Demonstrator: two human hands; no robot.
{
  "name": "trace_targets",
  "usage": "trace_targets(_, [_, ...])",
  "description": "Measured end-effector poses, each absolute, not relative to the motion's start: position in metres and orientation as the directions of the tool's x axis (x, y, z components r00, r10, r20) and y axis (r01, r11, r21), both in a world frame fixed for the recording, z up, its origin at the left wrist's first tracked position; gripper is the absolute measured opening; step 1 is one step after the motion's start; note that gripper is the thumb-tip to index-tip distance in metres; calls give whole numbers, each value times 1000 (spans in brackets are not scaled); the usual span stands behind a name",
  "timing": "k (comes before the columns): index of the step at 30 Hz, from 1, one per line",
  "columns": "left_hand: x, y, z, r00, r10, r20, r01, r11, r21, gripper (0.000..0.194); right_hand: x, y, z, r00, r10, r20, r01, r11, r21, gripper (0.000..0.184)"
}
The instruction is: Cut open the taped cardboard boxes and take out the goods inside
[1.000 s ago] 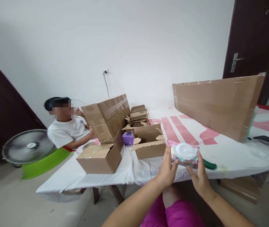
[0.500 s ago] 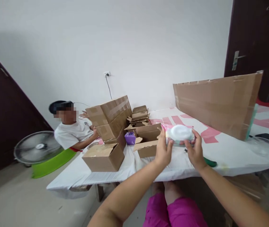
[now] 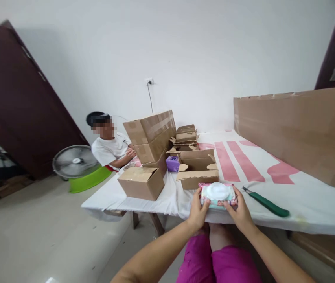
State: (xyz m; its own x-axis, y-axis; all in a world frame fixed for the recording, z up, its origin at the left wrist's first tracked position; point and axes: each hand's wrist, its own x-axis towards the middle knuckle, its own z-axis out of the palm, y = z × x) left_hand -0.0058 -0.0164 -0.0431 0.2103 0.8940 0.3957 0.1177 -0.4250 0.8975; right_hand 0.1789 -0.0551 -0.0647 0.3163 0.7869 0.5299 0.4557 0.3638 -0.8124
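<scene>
A pink and light-blue pack of wet wipes (image 3: 217, 192) with a white lid is held level at the near table edge. My left hand (image 3: 199, 210) is closed on its left end, thumb on the front. My right hand (image 3: 240, 209) grips the right end the same way. Just behind the pack stands an open cardboard box (image 3: 198, 180) with its flaps up. To the right of my right hand lies a green-handled knife (image 3: 269, 203). A purple packet (image 3: 172, 163) sits left of the open box.
A closed cardboard box (image 3: 140, 184) and stacked taped boxes (image 3: 151, 135) stand on the left. More open boxes (image 3: 185, 135) line up behind. A tall cardboard panel (image 3: 294, 133) rises at right. Beyond the stack sits a person (image 3: 108, 151) in a white shirt, beside a fan (image 3: 74, 161).
Both hands have brought the wipes pack lower and nearer to me, in front of the open box. My view has turned left, and the green knife now shows fully.
</scene>
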Motion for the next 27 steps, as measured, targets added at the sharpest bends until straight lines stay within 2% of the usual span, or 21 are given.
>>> trace_targets(3, [-23, -3, -51, 184, 917, 354, 162, -384, 909, 57, 175, -37, -69, 226, 867, 444, 523, 276, -806, 76])
trace_targets(6, [-30, 0, -58, 217, 914, 342, 163, -380, 911, 59, 173, -34, -79, 229, 888, 398, 592, 198, -782, 79])
trace_targets(8, [-29, -1, -59, 247, 906, 345, 177, -392, 903, 72, 173, -35, -84, 246, 880, 407, 608, 187, -772, 80])
trace_targets(11, [-25, 1, -53, 215, 929, 301, 293, -356, 888, 101, 175, -36, -86, 263, 868, 421, 612, 188, -768, 81])
trace_targets(13, [-24, 6, -44, 204, 947, 248, 394, -312, 865, 107, 177, -35, -85, 254, 868, 427, 616, 195, -763, 81])
trace_targets(17, [-35, 16, -30, 264, 942, 208, 512, -319, 798, 100, 178, -33, -87, 230, 862, 451, 632, 220, -743, 76])
trace_targets(21, [-59, 21, -28, 249, 925, 286, 498, -376, 782, 100, 178, -32, -91, 236, 851, 469, 636, 230, -737, 74])
trace_targets(24, [-82, 28, -34, 116, 915, 386, 410, -398, 821, 87, 183, -24, -95, 233, 862, 450, 604, 234, -762, 82])
trace_targets(27, [-98, 43, -39, -65, 929, 364, 253, -338, 907, 82, 193, -7, -95, 231, 897, 376, 547, 200, -813, 102])
